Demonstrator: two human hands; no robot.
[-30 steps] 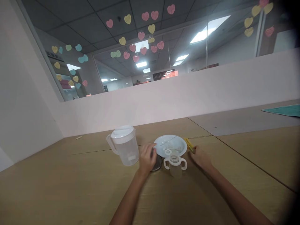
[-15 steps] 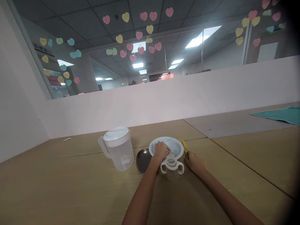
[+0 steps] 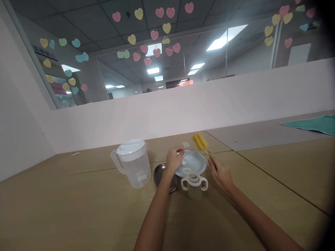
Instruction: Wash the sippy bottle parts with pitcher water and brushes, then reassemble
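Sponge brush (image 3: 200, 141) is gripped in right hand (image 3: 221, 176); clear piece (image 3: 186, 144) is pinched by left hand (image 3: 175, 160) near bowl (image 3: 201, 162); hands apart.

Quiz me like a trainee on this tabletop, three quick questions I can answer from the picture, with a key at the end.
1. Which hand holds the sponge brush?
2. True or false: in the picture, the lidded pitcher stands to the left of the metal dish.
3. Fill in the blank: the clear container in front of the white bowl has ____ white handles.

Key:
1. The right hand.
2. True.
3. Two.
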